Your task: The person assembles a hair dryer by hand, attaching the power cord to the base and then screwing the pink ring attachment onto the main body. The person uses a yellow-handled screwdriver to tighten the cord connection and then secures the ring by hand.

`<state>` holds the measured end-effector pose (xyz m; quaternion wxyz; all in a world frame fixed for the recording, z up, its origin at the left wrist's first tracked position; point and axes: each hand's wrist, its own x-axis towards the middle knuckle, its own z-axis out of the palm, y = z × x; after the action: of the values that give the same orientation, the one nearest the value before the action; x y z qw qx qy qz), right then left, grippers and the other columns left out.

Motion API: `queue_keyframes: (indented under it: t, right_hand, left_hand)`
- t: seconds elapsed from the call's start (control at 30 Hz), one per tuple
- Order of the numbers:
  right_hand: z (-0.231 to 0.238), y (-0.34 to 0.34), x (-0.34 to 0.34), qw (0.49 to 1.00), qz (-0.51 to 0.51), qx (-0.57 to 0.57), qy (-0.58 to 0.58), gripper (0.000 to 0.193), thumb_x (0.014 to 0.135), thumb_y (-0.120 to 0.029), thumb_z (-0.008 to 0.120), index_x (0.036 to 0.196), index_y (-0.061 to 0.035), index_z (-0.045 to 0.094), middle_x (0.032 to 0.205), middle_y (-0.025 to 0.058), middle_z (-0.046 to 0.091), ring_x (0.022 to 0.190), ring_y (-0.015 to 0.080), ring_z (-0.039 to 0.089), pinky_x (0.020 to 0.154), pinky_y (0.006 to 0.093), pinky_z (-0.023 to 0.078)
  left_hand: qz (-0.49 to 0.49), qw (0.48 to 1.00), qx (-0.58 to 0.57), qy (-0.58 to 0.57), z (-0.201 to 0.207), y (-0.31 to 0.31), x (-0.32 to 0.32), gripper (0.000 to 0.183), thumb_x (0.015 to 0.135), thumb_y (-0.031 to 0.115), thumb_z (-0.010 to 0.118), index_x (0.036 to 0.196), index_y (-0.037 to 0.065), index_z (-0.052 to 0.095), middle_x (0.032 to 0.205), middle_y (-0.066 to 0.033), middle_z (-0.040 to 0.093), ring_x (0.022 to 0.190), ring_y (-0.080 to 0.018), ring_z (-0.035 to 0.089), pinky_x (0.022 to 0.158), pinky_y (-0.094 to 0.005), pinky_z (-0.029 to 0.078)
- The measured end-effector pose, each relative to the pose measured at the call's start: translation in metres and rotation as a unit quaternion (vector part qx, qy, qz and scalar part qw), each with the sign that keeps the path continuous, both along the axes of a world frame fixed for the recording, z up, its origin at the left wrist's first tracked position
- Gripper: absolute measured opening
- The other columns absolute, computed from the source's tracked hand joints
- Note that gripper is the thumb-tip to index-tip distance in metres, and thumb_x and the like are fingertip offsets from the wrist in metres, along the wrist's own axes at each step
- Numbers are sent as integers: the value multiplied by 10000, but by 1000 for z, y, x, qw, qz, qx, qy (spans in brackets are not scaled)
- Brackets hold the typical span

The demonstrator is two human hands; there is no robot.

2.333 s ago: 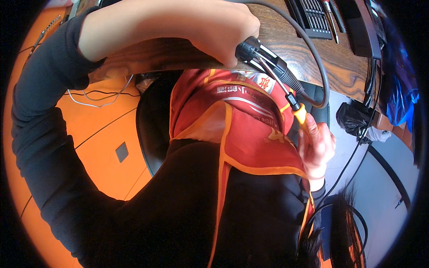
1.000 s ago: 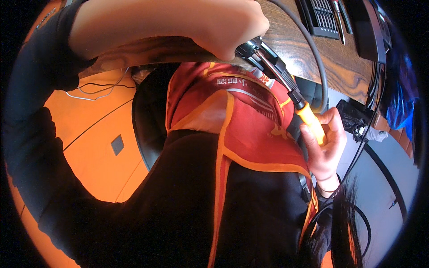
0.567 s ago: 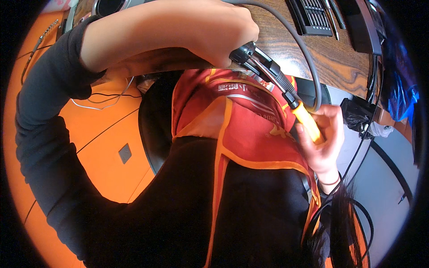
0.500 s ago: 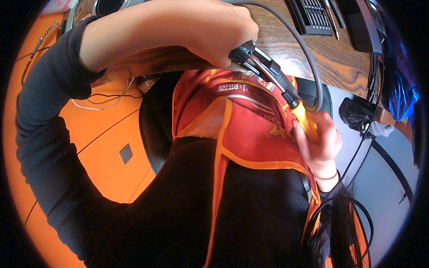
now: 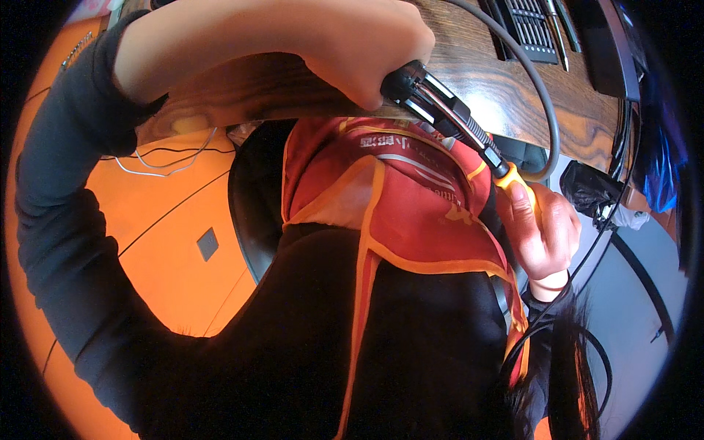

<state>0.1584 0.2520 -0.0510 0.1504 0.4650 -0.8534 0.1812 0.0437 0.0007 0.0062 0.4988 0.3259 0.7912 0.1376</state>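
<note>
My left hand (image 5: 381, 51) reaches in over the table edge, closed round the upper end of a long black device (image 5: 447, 110). The device's casing looks open along its length, with light strips and a thin red line showing inside. A ribbed black section lies toward its lower end. There a yellow-orange handle (image 5: 532, 192) sits, and my right hand (image 5: 543, 231) is closed on it, thumb laid along its top. Whether handle and device are one piece I cannot tell. The fingertips of my left hand are hidden. Both hands hold the device slanted above my lap.
A thick grey cable (image 5: 543, 95) loops down near the yellow handle. On the dark wooden table (image 5: 293, 88) lie a black case of screwdriver bits (image 5: 534, 33) and a slim pen-like tool (image 5: 557, 37). A red apron (image 5: 433, 227) covers my lap. Black bags (image 5: 587, 183) hang at right.
Both hands and the device have shifted slightly to the right. My right hand has turned, so its thumb now shows on top of the yellow handle. The grey cable moved right too.
</note>
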Motion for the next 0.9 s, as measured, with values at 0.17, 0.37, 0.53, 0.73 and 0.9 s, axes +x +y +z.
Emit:
queue_keyframes:
  t: [0.17,0.37,0.53,0.73,0.9]
  right_hand:
    - [-9,-8,-1,994,-31,-87,-56,326,618,-51,795,900,-28,632,701,84,579,509,164,552,424,252,435]
    - [-16,-17,6,968,-75,-184,-151,281,615,-23,798,813,10,603,655,96,578,511,193,583,442,248,443]
    - [-10,-27,18,927,-150,-223,-263,252,627,14,789,752,22,571,678,115,612,579,155,608,525,219,458]
    - [4,-41,41,677,-295,-399,-544,199,706,95,702,813,30,547,785,99,651,732,102,617,656,212,478]
    - [17,-33,27,417,-283,-424,-752,64,859,-62,590,828,-68,534,670,41,576,402,39,405,307,185,252]
  left_hand:
    - [9,998,42,42,7,-13,8,135,691,101,630,747,-22,624,706,-215,598,650,-350,573,592,-394,454]
    - [13,1000,23,16,8,-13,6,150,688,84,612,791,-25,624,760,-224,600,705,-367,584,623,-401,462]
    - [-6,997,18,70,5,-16,12,150,674,68,598,778,-38,614,764,-227,598,717,-372,589,635,-404,468]
    - [-49,988,66,133,-13,-29,11,162,723,152,632,776,2,600,687,-174,593,641,-323,595,560,-376,481]
    - [-58,959,66,268,-42,-30,30,180,657,160,686,746,24,608,658,-153,602,628,-310,609,590,-386,490]
